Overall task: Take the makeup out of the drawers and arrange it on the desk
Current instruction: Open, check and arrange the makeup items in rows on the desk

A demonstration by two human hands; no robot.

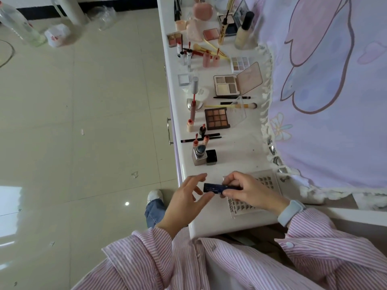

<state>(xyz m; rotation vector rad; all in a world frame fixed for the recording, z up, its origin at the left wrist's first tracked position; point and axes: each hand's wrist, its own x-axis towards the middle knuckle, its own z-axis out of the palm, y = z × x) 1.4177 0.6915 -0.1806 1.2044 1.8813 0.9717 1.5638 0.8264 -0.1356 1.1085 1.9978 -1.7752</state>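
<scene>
Right hand (249,190) grips blue tube (213,188) above lash tray (270,178); foundation bottle (199,156) near.

White desk (234,164) carries eyeshadow palettes (217,118), brushes (230,105), probably lip glosses (192,110)

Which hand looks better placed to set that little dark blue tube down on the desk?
Probably the right hand: it already grips the dark blue tube, while the left hand is open, fingertips only near its end.

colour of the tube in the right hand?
Dark navy blue tube, pinched in the right hand; head view.
</scene>
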